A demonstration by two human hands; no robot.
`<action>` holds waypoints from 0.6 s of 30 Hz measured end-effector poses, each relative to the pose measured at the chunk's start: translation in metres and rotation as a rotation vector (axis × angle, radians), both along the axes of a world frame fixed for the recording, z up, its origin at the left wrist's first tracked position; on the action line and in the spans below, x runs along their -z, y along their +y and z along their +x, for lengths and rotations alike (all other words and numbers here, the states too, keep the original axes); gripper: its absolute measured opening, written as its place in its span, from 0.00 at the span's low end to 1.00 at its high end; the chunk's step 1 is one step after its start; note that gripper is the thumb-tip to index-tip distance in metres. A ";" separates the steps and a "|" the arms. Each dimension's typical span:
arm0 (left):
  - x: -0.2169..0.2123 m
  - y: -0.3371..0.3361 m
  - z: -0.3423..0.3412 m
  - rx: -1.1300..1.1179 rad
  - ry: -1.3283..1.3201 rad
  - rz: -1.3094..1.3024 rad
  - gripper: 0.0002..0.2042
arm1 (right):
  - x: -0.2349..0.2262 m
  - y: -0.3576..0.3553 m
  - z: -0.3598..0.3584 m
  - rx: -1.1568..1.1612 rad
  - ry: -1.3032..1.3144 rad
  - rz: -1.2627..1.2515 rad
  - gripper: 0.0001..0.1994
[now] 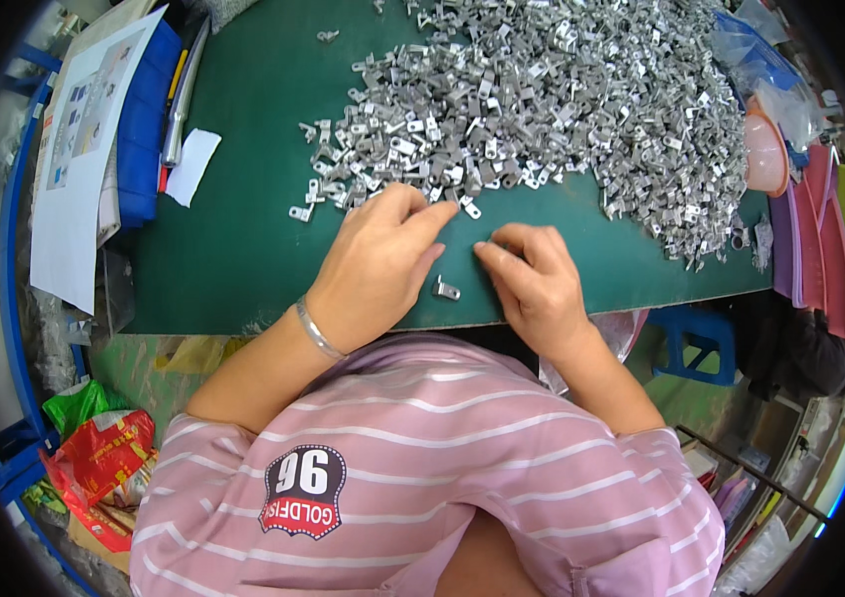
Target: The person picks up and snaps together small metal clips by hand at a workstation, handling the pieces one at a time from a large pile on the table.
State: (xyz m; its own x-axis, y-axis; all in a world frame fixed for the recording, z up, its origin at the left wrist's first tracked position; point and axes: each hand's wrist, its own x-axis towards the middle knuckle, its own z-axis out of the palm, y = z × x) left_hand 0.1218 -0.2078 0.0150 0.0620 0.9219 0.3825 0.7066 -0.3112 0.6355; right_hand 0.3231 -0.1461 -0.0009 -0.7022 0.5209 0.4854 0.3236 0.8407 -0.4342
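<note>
A large heap of small silvery metal brackets, bent and with holes, covers much of the green tabletop. My left hand, a bangle on its wrist, reaches to the near edge of this heap. Its index fingertip touches or nearly touches one bracket, while the thumb stays apart from it. To the right, my right hand is held low over the table with fingers curled and tips drawn together; whatever they may hold is hidden. One single bracket lies between my hands, close to the table's front edge.
At left stand a blue bin and a printed sheet, with a white paper scrap beside them. A pink bowl and plastic bags flank the heap's right side. A blue stool stands below the table.
</note>
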 end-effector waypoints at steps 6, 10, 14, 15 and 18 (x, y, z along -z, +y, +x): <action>0.011 0.007 -0.003 0.032 0.039 0.027 0.12 | -0.004 -0.007 0.018 0.214 0.111 -0.318 0.14; 0.008 0.005 0.002 -0.006 0.009 -0.024 0.10 | -0.003 -0.006 0.015 0.212 0.022 -0.242 0.14; 0.014 0.004 0.000 0.046 0.084 0.021 0.08 | 0.005 -0.005 0.010 0.211 -0.011 -0.155 0.10; 0.015 0.003 0.000 0.046 0.078 0.034 0.08 | 0.005 -0.006 0.009 0.212 -0.010 -0.159 0.09; 0.016 0.001 0.000 0.018 0.008 0.023 0.09 | 0.006 -0.007 0.009 0.198 0.046 -0.194 0.09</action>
